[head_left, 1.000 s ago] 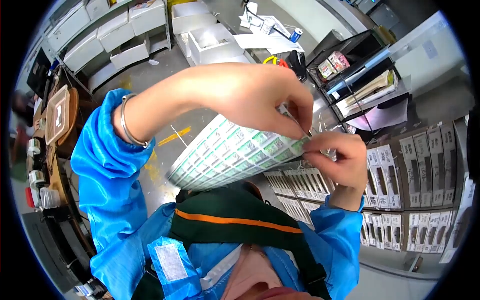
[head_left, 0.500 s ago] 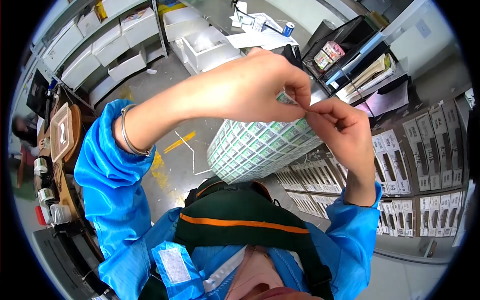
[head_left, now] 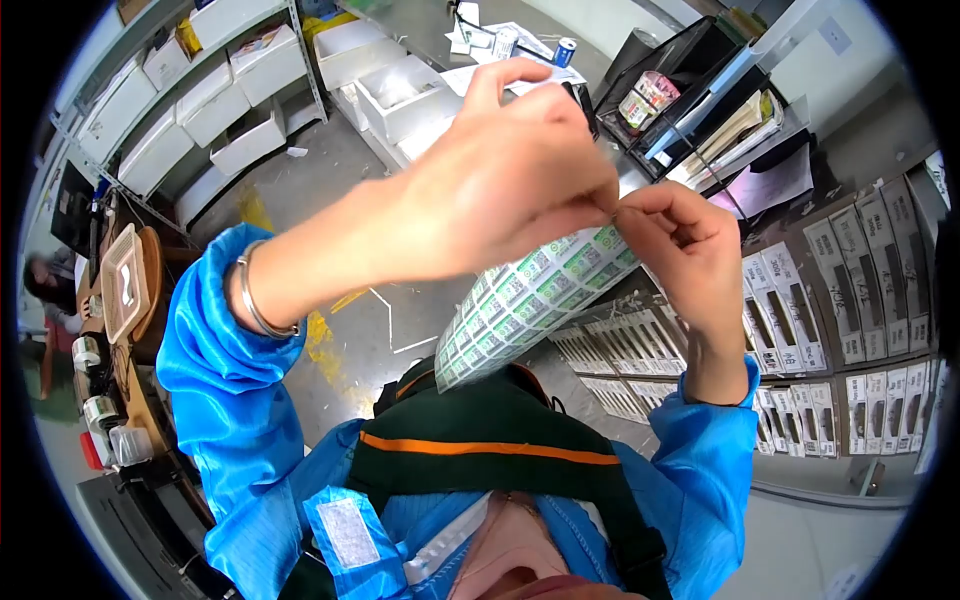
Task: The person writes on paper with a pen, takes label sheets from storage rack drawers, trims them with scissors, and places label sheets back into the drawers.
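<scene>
A sheet of green-and-white printed labels (head_left: 525,305) hangs from my hands, curling downward with its lower end near my dark apron-like garment. My left hand (head_left: 515,175) reaches across from the left. Its fingers are bent and pinched at the top edge of the sheet, though the hand covers part of that edge. My right hand (head_left: 685,245) pinches the same edge close beside it, thumb and forefinger pressed together. The fingertips of both hands nearly meet there.
White bins (head_left: 405,95) stand on the floor ahead, near shelving with more bins (head_left: 265,60). On the right is a rack of labelled file boxes (head_left: 875,270). A desk holds papers and a blue can (head_left: 565,52). A person (head_left: 50,285) sits at far left.
My left hand has tilted, its back raised and one finger lifted away. The label sheet has narrowed and curled more, its lower end shifting slightly right.
</scene>
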### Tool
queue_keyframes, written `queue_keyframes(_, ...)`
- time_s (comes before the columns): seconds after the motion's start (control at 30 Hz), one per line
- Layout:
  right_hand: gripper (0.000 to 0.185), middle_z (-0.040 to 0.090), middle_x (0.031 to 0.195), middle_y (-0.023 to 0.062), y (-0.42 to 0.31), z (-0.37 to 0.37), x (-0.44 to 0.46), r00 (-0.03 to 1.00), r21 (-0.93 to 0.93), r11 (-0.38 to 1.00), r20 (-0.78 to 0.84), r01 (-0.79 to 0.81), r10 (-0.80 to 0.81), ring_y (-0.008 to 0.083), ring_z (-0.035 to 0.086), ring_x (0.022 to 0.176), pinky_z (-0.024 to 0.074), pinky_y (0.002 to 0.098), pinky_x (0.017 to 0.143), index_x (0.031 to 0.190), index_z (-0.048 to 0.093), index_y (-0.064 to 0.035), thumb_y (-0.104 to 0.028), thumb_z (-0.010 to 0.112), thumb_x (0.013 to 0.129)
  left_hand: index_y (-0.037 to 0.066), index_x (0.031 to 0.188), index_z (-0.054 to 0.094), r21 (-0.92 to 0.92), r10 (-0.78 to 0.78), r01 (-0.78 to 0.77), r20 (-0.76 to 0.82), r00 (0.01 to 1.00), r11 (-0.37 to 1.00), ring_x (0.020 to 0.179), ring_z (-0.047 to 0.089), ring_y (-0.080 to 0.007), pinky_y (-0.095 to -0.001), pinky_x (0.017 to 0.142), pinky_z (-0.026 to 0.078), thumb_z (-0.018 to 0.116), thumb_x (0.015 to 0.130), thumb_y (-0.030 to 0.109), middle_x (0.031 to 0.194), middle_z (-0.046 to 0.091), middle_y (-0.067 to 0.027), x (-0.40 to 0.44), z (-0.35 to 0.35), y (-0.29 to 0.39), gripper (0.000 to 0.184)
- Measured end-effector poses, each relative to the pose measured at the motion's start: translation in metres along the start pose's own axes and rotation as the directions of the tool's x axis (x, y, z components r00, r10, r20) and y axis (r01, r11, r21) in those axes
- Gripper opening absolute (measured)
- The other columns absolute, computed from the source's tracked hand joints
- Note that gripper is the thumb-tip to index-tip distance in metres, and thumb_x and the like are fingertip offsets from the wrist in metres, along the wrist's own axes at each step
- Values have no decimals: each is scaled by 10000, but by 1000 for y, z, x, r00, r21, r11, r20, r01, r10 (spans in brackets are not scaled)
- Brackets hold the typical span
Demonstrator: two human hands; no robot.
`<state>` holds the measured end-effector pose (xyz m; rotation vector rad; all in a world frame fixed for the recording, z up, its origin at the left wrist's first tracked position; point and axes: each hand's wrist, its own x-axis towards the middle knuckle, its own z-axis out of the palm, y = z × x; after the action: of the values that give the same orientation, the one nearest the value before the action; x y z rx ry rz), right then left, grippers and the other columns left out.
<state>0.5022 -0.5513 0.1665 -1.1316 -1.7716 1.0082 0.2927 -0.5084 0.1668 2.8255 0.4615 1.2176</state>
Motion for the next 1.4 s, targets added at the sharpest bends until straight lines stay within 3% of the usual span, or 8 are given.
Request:
queue_keyframes(0.23, 117, 609, 801, 31, -7, 6, -2, 993, -108, 988, -22, 114, -117, 63, 565, 754, 439, 193, 675, 886, 596, 30, 75, 594, 778, 86, 796, 638, -1, -230, 269, 519, 824, 963, 888, 505, -200, -327, 903, 306, 680, 707, 169, 805, 594, -42, 30, -30, -4, 129)
queue_keyframes(0.43, 144, 635, 813, 54, 0, 6, -4, 994, -165, 980, -7, 106, -109, 99, 608, 801, 489, 242, 737, 895, 618, -10, 23, 632, 756, 48, 788, 663, -111, -136, 187, 363, 922, 976, 809, 555, -225, -381, 907, 291, 641, 687, 173, 707, 614, -82, 15, -9, -6, 163)
queue_keyframes(0.73, 152, 638, 836, 43, 9, 5, -2, 991, -26, 998, -119, 51, -54, 76, 586, 758, 477, 210, 678, 916, 604, -5, 36, 619, 771, 100, 810, 612, 33, -83, 77, 301, 950, 996, 901, 463, -252, -355, 902, 304, 686, 664, 108, 779, 530, -64, 19, -15, 4, 164)
queue_keyframes(0.93, 157, 635, 852, 39, 12, -6, 11, 989, 51, 991, 96, -122, 117, 39, 551, 739, 416, 167, 647, 973, 573, 29, 46, 576, 816, 92, 839, 638, 115, -280, 259, 521, 806, 959, 930, 485, -269, -366, 898, 309, 678, 692, 139, 832, 582, -81, 32, -15, -3, 159)
queue_keyframes(1.03, 148, 642, 814, 28, 23, -4, 24, 988, 32, 989, 67, -144, 142, 43, 553, 723, 422, 171, 616, 956, 608, -2, -11, 604, 808, 78, 971, 621, 90, -317, 317, 514, 797, 944, 1052, 460, -281, -382, 935, 308, 665, 726, 197, 996, 590, -92, 26, -14, -20, 276)
queue_keyframes(1.13, 134, 645, 789, 22, 39, 6, 35, 990, 106, 990, -99, -95, 105, 41, 543, 697, 420, 174, 594, 931, 630, -12, -61, 620, 807, 82, 1140, 542, 111, -212, 210, 2, 977, 971, 1142, 429, -284, -395, 986, 293, 663, 742, 226, 1162, 524, -109, -12, -15, -43, 440)
queue_keyframes(1.3, 213, 626, 893, 48, 75, 49, 57, 911, 466, 884, -380, 38, 161, 88, 558, 805, 425, 209, 735, 978, 596, 9, -102, 640, 802, 36, 1304, 381, 200, -638, 714, -337, 693, 671, 1230, 367, -262, -356, 1027, 281, 647, 796, 191, 1316, 391, -147, -137, -37, -64, 594)
queue_keyframes(1.4, 208, 614, 897, 39, 109, 84, 77, 881, 668, 739, -399, 88, 256, 90, 555, 807, 426, 211, 735, 968, 587, 10, -104, 641, 802, -11, 1314, 364, -605, -995, 791, -35, 90, 92, 1177, 421, -217, -313, 1005, 308, 496, 905, 372, 1289, 436, -151, -222, -34, -94, 576)
